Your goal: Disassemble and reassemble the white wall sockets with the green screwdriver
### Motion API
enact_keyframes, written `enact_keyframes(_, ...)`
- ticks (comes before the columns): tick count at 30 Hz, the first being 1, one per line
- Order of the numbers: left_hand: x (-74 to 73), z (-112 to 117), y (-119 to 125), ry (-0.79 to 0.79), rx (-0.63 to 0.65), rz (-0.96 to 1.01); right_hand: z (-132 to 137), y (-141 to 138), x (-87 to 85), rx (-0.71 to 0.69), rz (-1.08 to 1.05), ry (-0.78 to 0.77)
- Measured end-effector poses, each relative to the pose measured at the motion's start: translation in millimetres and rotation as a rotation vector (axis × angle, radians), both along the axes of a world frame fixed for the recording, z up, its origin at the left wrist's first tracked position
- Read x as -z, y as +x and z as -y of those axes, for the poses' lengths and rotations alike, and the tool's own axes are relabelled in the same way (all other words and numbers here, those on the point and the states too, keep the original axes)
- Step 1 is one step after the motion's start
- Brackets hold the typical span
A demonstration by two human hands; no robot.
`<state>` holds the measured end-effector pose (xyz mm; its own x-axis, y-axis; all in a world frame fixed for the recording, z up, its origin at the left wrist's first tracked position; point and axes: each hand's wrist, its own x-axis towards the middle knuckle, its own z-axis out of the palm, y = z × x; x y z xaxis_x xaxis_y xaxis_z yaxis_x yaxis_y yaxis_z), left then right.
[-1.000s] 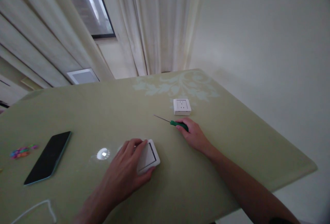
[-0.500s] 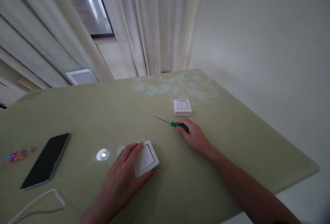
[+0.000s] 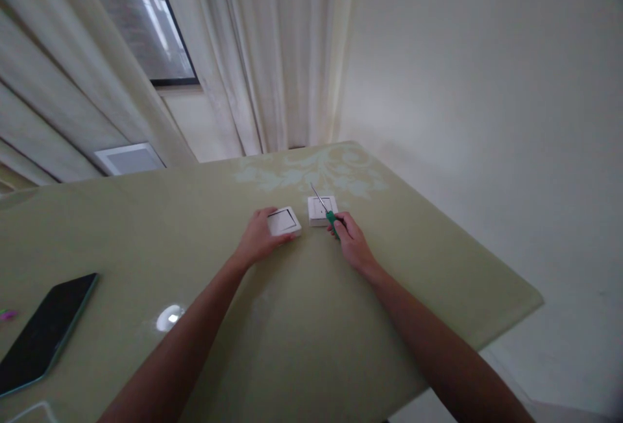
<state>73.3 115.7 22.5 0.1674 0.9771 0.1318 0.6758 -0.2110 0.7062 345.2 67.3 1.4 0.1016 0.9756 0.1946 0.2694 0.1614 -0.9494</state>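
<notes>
My left hand (image 3: 257, 236) grips a white wall switch (image 3: 283, 221) by its sides, thumb along the near edge and fingers behind it. In my right hand (image 3: 354, 241) is a screwdriver (image 3: 331, 217) with a green handle, its thin metal shaft pointing up and away to the left. Just right of the switch, a small gap apart, a white power socket (image 3: 317, 220) sits on the table. The screwdriver passes in front of the socket and hides part of its face; whether they touch I cannot tell.
The table (image 3: 233, 326) has a pale green cover with a leafy pattern at the far corner. A dark tablet or phone (image 3: 46, 332) lies at the left, near a white cable (image 3: 41, 407) and a small colourful item (image 3: 7, 314). Curtains (image 3: 272, 53) and a wall (image 3: 462, 118) stand behind.
My left hand has carried the switch forward, up beside the socket. My right hand has brought the screwdriver in front of the socket, its shaft now steeper. The camera view has shifted right.
</notes>
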Motion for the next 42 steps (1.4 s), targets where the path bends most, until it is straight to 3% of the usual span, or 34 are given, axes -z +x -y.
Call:
enact_keyframes(4, -1.2, -34, 24, 0.021, 0.094, 0.016, -10, 0, 7.4, 0.061, -0.138, -0.009)
enact_keyframes(8, 2.5, -45, 58, 0.044, 0.131, 0.021, -13, -1, 7.0, 0.125, -0.245, 0.052)
enact_keyframes(14, 14.3, -36, 117, 0.057, 0.125, 0.067, -6, 2, -3.2, 0.238, -0.322, 0.224)
enact_keyframes(17, 15.8, -21, 127, 0.06, 0.148, 0.12, 2, 0, -11.2, 0.246, -0.304, 0.269)
enact_keyframes(20, 14.3, 8, 109, 0.065, 0.163, 0.172, 12, -6, -19.4, 0.2, -0.261, 0.252)
enact_keyframes(25, 14.1, 84, 30, 0.081, 0.163, 0.203, 30, -28, -27.5, -0.046, -0.215, 0.099)
enact_keyframes(28, 14.5, 123, -15, 0.085, 0.089, 0.212, 42, -45, -27.2, -0.214, -0.22, -0.024)
enact_keyframes(30, 11.3, 138, -33, 0.069, 0.001, 0.264, 50, -56, -25.9, -0.306, -0.23, -0.101)
enact_keyframes(37, -18.5, 141, -37, -0.125, -0.202, 0.776, 74, -71, -33.1, -0.584, -0.145, -0.249)
enact_keyframes(42, -19.8, 150, -36, -0.2, -0.261, 0.983, 82, -69, -45.4, -0.622, 0.061, -0.166)
